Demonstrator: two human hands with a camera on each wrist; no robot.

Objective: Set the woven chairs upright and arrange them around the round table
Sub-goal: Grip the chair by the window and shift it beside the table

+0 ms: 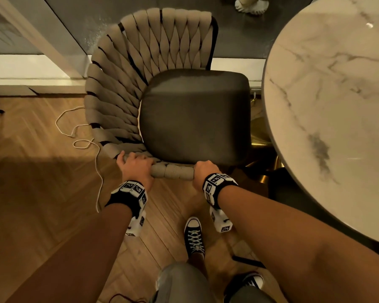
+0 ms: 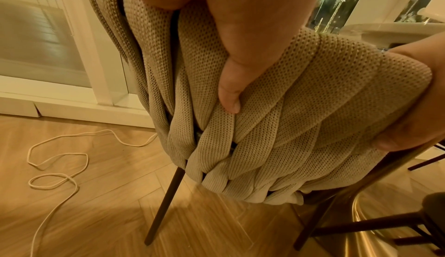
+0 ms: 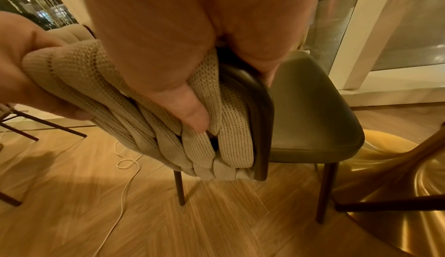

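A woven chair (image 1: pixel 127 79) with beige braided straps and a dark seat cushion (image 1: pixel 195 114) stands upright on its legs, just left of the round marble table (image 1: pixel 328 101). My left hand (image 1: pixel 136 166) grips the near end of the woven rim, its thumb (image 2: pixel 228 93) pressed into the straps (image 2: pixel 301 109). My right hand (image 1: pixel 204 171) grips the same rim a little to the right, thumb (image 3: pixel 192 112) on the weave beside the seat cushion (image 3: pixel 313 109). Both hands are close together on the nearest armrest end.
A white cord (image 1: pixel 79 136) loops across the wooden floor left of the chair. The table's gold pedestal base (image 3: pixel 395 175) sits right of the chair legs. A window frame (image 1: pixel 31 68) runs behind. Another chair's dark legs (image 3: pixel 36 128) stand left. My shoes (image 1: pixel 194 237) are below.
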